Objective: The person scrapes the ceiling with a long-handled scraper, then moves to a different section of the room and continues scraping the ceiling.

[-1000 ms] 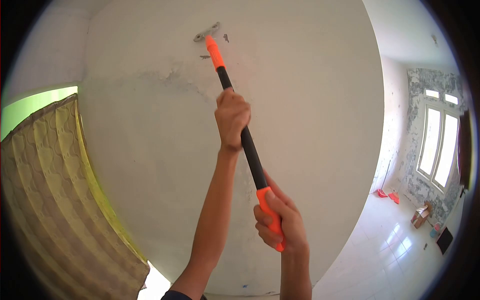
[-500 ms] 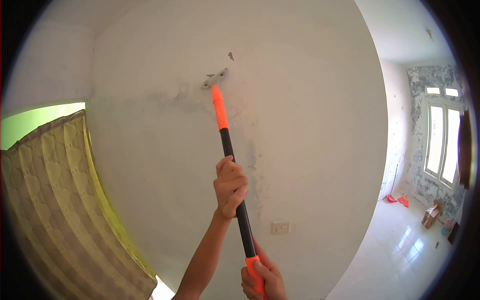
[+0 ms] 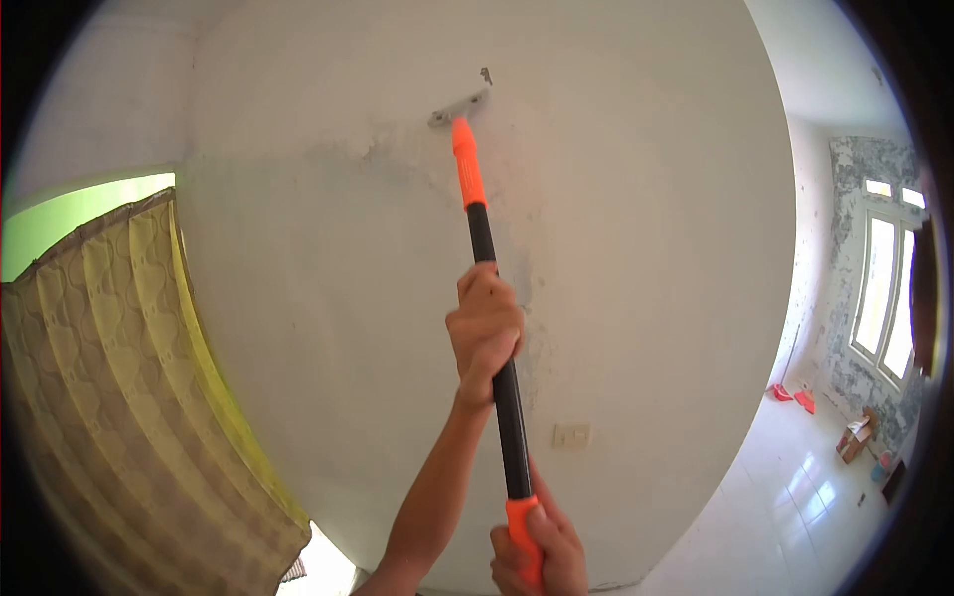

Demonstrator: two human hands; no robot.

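Note:
A long black pole point(image 3: 510, 427) with orange ends runs up the middle of the view. My left hand point(image 3: 485, 323) is wrapped round its black shaft, about halfway along. Lower down, my right hand point(image 3: 542, 549) grips the orange handle at the bottom end. At the top, a flat grey scraper head point(image 3: 459, 108) lies against or very close to the pale wall point(image 3: 656, 248). Just above the head is a small dark chipped mark point(image 3: 486, 74). Grey stains spread over the wall left of the pole and beside it.
A patterned curtain point(image 3: 109, 397) hangs at the left below a green-lit opening. A wall switch plate point(image 3: 571, 435) sits right of the pole. Beyond the wall's right edge are a window point(image 3: 882, 288), red items point(image 3: 795, 396), and a cardboard box point(image 3: 856, 437) on glossy floor tiles.
The scraper head and both hands appear higher and further right in view, and the head sits nearer the chipped mark. The camera view has shifted slightly too. Both hands still hold the pole.

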